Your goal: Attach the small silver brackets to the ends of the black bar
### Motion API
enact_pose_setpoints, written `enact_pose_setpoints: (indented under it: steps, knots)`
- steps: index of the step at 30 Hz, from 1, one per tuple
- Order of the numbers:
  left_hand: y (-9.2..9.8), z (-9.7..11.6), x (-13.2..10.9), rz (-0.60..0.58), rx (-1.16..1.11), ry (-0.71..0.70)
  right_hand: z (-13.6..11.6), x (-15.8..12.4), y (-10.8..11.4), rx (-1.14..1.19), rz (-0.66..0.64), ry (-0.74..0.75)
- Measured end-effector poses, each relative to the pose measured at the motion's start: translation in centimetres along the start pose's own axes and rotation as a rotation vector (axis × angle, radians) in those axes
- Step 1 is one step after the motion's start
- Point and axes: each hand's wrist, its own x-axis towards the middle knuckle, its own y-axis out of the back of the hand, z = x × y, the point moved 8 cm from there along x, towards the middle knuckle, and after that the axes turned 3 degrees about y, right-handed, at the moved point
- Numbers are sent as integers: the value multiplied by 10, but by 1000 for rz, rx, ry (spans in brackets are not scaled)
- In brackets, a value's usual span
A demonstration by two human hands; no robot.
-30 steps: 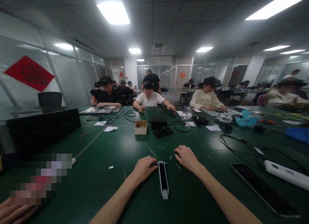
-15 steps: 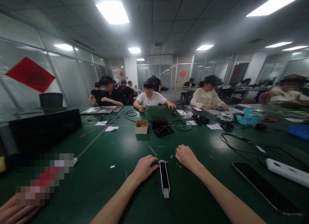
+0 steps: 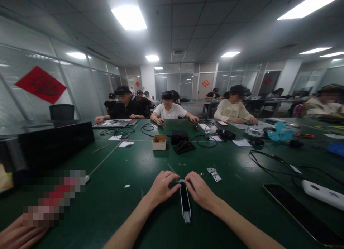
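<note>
Bottom-left edge: another person's hand lying flat on the dark green matte tabletop. Centre near: slim black bar-shaped device with a white rim flat on the table, long axis running straight away from the person, near end free, far end between the hands. Left hand comes in from the left and right hand from the right, both equally near. Both are curled, with fingertips meeting over the far end and touching it; can't tell if it's a true pinch. Right: glossy black phone-like slab, white rounded plastic casing. Just past the right hand: small flat silvery metal pieces, apart from it. Further out: small open tan cardboard box, black boxy unit.
</note>
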Motion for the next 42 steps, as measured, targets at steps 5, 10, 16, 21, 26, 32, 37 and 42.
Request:
enact_pose_setpoints:
  steps: [5,10,16,21,26,32,37,42]
  knots:
    - [-8,12,-2,54,-33,-86,-3,-3,-9,146,-8,-21]
    - [-15,12,-3,68,-47,-115,6,-5,-9,200,-14,-62]
    - [-15,10,-3,78,-37,-144,13,-6,-11,216,2,-75]
    - [-14,13,-3,53,-34,-138,17,-6,-11,184,19,-71]
    - [-9,5,0,-19,6,-82,14,-4,-4,90,3,-60]
    - [4,-26,0,-122,-6,102,33,-5,11,-44,-33,-150]
    - [-3,-31,-2,-183,-106,217,47,-9,6,-104,-126,-175]
    - [-8,-28,-1,-162,-94,210,44,-10,-3,-99,-185,-151]
